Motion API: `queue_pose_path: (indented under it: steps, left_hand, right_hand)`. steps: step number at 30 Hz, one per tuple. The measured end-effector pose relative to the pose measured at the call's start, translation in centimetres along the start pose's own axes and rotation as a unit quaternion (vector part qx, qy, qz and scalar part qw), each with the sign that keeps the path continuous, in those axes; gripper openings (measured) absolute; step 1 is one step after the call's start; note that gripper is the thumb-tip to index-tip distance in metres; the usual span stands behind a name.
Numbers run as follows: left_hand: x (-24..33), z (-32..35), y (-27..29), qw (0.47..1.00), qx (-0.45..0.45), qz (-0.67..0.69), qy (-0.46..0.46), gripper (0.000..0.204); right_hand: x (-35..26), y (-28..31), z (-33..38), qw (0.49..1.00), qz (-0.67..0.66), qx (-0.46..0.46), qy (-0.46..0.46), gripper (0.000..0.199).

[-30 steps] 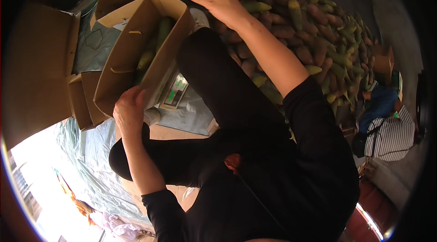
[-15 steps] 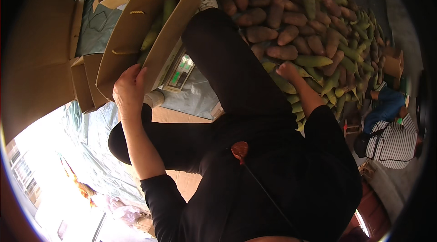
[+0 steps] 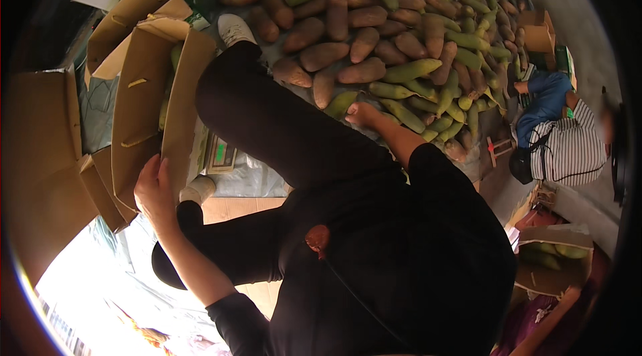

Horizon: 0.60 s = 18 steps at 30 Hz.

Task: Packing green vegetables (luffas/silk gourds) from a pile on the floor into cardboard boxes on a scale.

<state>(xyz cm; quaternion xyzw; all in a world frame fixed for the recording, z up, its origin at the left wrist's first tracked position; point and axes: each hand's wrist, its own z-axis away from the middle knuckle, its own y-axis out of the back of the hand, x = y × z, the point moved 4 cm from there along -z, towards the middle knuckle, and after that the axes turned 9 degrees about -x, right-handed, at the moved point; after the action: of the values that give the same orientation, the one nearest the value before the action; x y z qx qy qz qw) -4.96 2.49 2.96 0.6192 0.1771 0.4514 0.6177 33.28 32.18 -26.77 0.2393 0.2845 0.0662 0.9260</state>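
- Two hands are busy, and I see both from the head camera.
- My left hand [image 3: 157, 189] holds the bottom edge of a brown cardboard box [image 3: 150, 102]. Its fingers are closed on that edge.
- I see the box tipped on its side, open end up, just beside my left leg. Some green fruit [image 3: 175, 56] shows inside it.
- My right hand [image 3: 361, 115] is down at the near edge of a big pile of fruit [image 3: 388, 28] on the floor. It touches a green one [image 3: 342, 103] there. I cannot tell if its fingers are closed or apart.
- I see long brown and green fruit in the pile, lying close together.
- My black trouser legs fill the middle, with a white shoe [image 3: 234, 28] near the top of the box and the other one [image 3: 198, 189] just by my left hand.
- More flat cardboard [image 3: 47, 142] lies on my left.
- I see another person in a striped top [image 3: 572, 145] sitting well apart on my right.
- I see another box with green fruit [image 3: 552, 259] low on the right.
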Motion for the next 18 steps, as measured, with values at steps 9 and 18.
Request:
queue_pose_path:
  steps: [9, 18]
  left_hand:
    - [-1.1, -0.3, -0.3, 0.999, 0.012, 0.045, 0.007, 0.026]
    - [-1.0, -0.5, -0.6, 0.998, 0.013, 0.048, 0.032, 0.026]
  right_hand:
    - [2.4, 3.2, -1.5, 0.997, -0.030, 0.060, -0.038, 0.034]
    - [4.0, 3.7, -1.2, 0.987, 0.085, 0.117, -0.077, 0.028]
